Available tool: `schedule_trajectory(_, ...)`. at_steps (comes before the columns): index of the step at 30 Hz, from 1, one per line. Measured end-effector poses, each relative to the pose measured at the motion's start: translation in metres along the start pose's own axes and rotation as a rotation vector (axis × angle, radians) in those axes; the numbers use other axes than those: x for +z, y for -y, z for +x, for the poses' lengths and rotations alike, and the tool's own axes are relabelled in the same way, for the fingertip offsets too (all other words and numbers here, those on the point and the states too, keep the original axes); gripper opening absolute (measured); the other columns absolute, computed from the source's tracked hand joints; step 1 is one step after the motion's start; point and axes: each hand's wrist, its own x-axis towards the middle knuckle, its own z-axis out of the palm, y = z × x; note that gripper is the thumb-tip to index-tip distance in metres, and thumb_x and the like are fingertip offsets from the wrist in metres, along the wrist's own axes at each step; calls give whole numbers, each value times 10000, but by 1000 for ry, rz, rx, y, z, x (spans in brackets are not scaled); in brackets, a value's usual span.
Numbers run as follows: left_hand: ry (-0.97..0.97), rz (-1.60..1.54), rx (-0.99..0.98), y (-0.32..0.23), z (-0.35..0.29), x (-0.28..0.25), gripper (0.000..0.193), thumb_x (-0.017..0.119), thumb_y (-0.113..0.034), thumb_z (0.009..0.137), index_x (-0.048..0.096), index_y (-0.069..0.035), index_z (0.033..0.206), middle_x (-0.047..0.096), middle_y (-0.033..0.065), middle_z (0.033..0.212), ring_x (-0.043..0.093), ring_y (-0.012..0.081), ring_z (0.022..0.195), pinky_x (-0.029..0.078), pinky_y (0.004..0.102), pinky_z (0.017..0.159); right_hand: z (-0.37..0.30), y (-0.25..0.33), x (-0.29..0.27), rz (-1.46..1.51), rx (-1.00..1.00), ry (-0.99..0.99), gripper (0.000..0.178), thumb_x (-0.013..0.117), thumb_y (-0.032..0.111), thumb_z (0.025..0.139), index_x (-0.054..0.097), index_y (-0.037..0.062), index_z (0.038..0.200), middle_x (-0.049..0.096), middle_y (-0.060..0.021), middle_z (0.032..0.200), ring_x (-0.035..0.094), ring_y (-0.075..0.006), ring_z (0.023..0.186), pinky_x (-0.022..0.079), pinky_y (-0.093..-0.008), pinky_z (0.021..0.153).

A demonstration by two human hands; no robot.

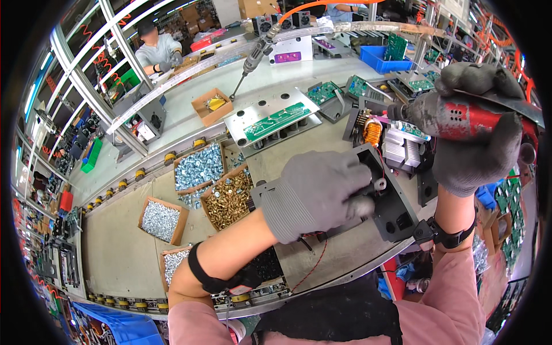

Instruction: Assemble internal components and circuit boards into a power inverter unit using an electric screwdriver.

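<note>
Grey work gloves cover both hands. My left hand (pixel 319 195) reaches over a black housing (pixel 397 221) on the bench, its fingers curled together at the housing's inner side. What they pinch, if anything, is hidden. A small pale round part (pixel 380 184) sits inside the housing just beyond the fingertips. My right hand (pixel 480 146) is wrapped round a red and grey power drill (pixel 454 118), raised above the right side of the bench with its chuck toward the left. Below the chuck lies an open assembly with a silver heat sink (pixel 401 148) and an orange copper coil (pixel 372 133).
Boxes of bluish screws (pixel 199 167), brass-coloured screws (pixel 229 198) and silver screws (pixel 160 220) stand at the left. Behind are a metal plate with a green circuit board (pixel 276 122), a hanging screwdriver (pixel 256 57) and a blue bin (pixel 376 59). Another person (pixel 158 52) sits across the line.
</note>
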Motion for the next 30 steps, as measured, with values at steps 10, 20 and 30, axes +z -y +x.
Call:
schedule_trajectory(10, -302, 101, -193, 37, 13, -2, 128, 525, -92, 883, 615, -3, 902, 596, 159, 703, 594, 352, 650, 488, 359, 624, 2, 2, 9, 136, 52, 62, 490, 490, 474, 883, 535, 109, 1206, 540, -96, 1020, 500, -277, 908, 437, -409, 779)
schedule_trajectory(20, 208, 46, -23, 50, 18, -25, 205, 520, -193, 925, 636, -26, 952, 565, 84, 631, 594, 183, 607, 473, 294, 588, -12, -20, 26, 26, 64, 393, 581, 578, 425, 895, 432, 54, 1318, 533, -150, 1063, 558, -300, 968, 510, -423, 761)
schedule_trajectory(30, 300, 227, -514, 40, -15, -8, 402, 686, -441, 794, 642, -42, 774, 610, 125, 696, 617, 291, 683, 476, 385, 641, -44, -48, 2, -75, 794, -76, 297, 508, 305, 930, 571, 40, 1047, 631, -89, 815, 617, -163, 735, 493, -281, 640)
